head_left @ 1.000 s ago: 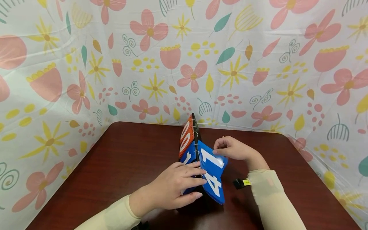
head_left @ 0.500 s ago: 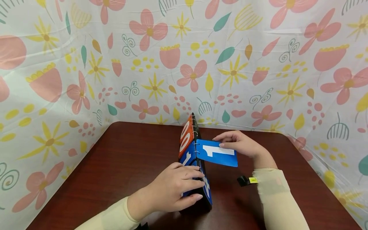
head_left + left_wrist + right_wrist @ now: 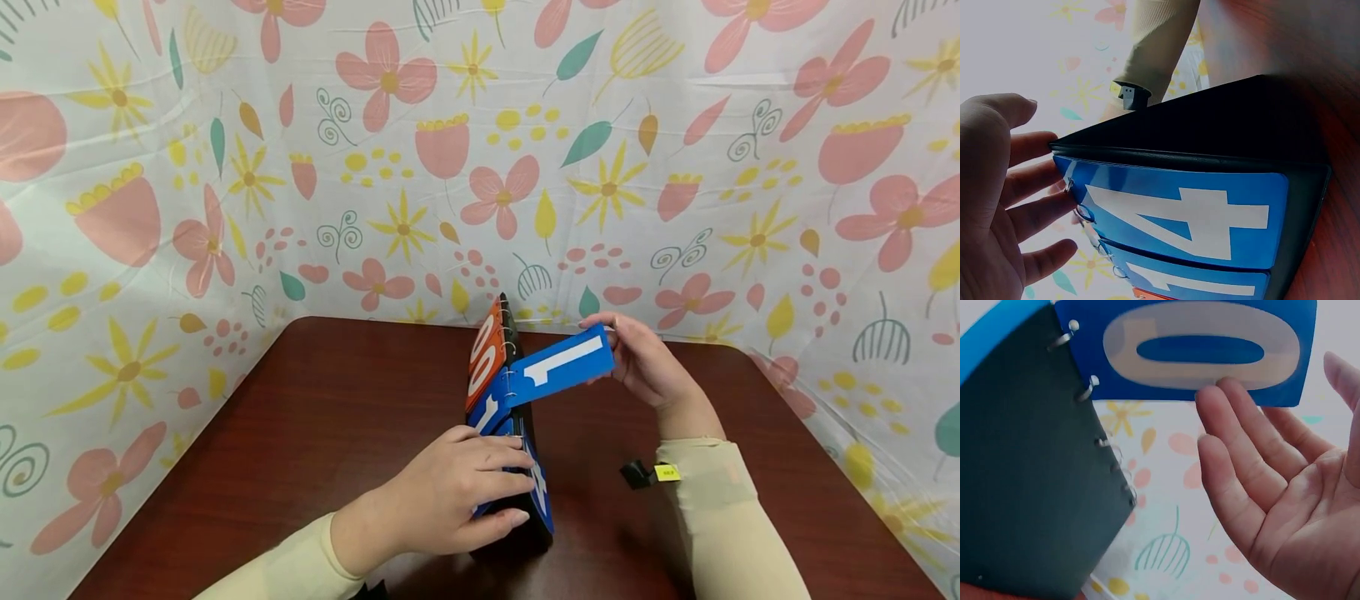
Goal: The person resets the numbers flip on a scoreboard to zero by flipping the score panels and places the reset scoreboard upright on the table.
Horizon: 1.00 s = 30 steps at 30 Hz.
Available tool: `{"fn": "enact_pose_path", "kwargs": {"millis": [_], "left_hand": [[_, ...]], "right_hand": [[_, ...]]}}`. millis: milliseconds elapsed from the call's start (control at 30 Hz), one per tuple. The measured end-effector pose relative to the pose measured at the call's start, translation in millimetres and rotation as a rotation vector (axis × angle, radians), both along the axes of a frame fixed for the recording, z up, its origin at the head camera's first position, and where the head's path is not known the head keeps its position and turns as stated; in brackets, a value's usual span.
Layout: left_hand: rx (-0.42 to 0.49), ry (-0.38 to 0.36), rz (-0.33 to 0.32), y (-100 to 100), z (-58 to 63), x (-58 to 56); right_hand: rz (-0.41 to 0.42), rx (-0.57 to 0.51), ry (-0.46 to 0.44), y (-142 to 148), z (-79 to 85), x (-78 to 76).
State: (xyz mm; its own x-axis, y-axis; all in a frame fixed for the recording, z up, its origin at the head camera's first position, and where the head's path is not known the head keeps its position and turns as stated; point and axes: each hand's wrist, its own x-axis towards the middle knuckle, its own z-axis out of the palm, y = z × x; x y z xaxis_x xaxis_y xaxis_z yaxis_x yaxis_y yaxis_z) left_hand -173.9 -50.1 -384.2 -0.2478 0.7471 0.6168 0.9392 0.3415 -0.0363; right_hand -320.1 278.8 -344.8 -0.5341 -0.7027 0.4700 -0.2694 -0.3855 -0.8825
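A tent-shaped black flip scoreboard (image 3: 510, 542) stands on the table, its number cards hung on metal rings along the top ridge. My left hand (image 3: 442, 492) rests over the near end of that ridge with fingers spread. One blue card (image 3: 585, 362) bearing a white 1 sticks up and out to the right, and my right hand (image 3: 652, 375) supports it from behind. In the right wrist view that card's other face shows a 0 (image 3: 1200, 350); the fingertips touch its lower edge, the thumb apart. The left wrist view shows blue cards reading 4 (image 3: 1247, 215) and 1 (image 3: 1191, 278).
Red cards (image 3: 486, 358) with zeros hang at the scoreboard's far end. The dark reddish-brown table (image 3: 337, 400) runs back to a flower-patterned cloth (image 3: 645, 125). A black strap with a yellow label (image 3: 667, 473) hangs at the right wrist.
My right hand has moved up and right, raising the blue 1 card from the sloping side to above the ridge. The blue 4 card has dropped back against the side. My left hand stays put.
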Motion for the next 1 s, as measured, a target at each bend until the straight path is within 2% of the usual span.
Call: {"fn": "enact_pose_path", "kwargs": {"millis": [167,300,400,567,733,867,1000], "left_hand": [[-0.004,0.003,-0.001,0.5,0.7,0.2],[-0.003,0.009,0.0,0.4,0.3,0.7],[-0.002,0.032,0.006,0.0,-0.2,0.4],[0.002,0.059,0.012,-0.5,-0.1,-0.4],[-0.002,0.07,0.012,-0.4,0.3,-0.5],[-0.005,0.072,0.013,-0.5,0.2,0.2],[-0.007,0.037,0.009,-1.0,0.4,1.1]], "right_hand": [[-0.106,0.051,0.039,-9.9,5.4,9.9],[-0.12,0.076,0.083,-19.1,8.2,17.4],[-0.159,0.142,0.142,-29.1,9.4,22.9],[-0.329,0.358,0.283,-48.8,10.0,36.4],[-0.438,0.507,0.402,-67.6,6.9,47.8],[-0.522,0.594,0.548,-80.4,-0.8,48.1],[-0.562,0.667,0.674,-88.6,-7.3,46.3]]}}
